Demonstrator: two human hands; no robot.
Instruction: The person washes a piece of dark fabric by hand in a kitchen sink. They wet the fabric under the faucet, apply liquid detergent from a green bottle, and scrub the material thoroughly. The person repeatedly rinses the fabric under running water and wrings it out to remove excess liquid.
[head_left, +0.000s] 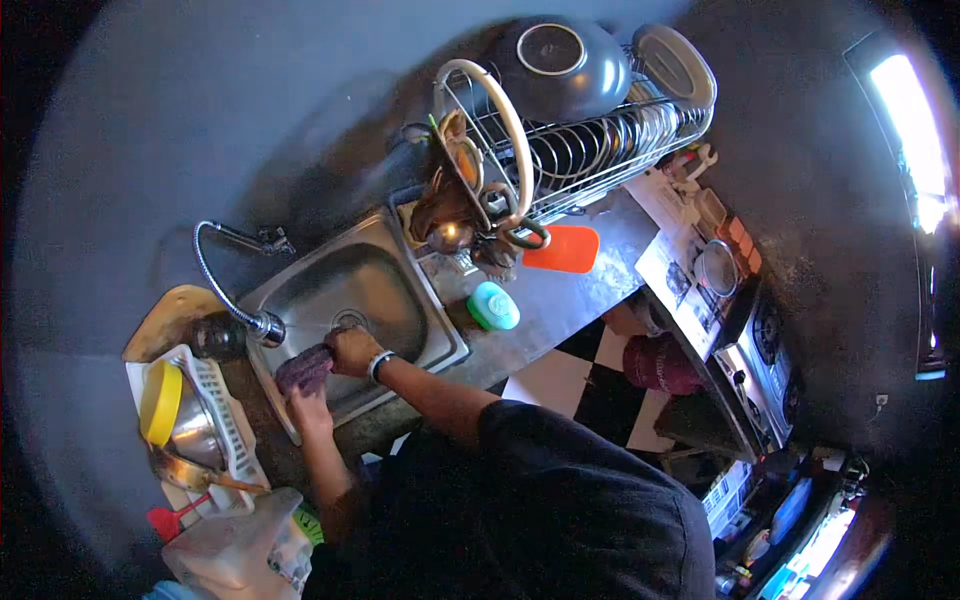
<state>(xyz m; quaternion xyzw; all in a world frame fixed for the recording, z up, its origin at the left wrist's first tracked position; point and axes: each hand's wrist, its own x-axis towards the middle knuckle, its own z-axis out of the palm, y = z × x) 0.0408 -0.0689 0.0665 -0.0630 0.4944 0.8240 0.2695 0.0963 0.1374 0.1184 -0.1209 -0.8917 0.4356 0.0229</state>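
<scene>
A dark purplish cloth (306, 369) is stretched between my two hands over the near left part of a stainless steel sink (382, 289). My left hand (309, 405) grips its lower end by the sink's near rim. My right hand (354, 351), with a light band at the wrist, closes on the other end beside the drain. Just left of the cloth is the head of a flexible metal faucet (270, 328); whether water runs from it I cannot tell for sure.
Right of the sink stand a turquoise bottle (493, 306), an orange cutting mat (562, 249) and a wire dish rack (622, 169) with a big dark bowl (562, 71). To the left are a white plastic rack (225, 420), a yellow bowl (161, 403) and a plastic bag (232, 547).
</scene>
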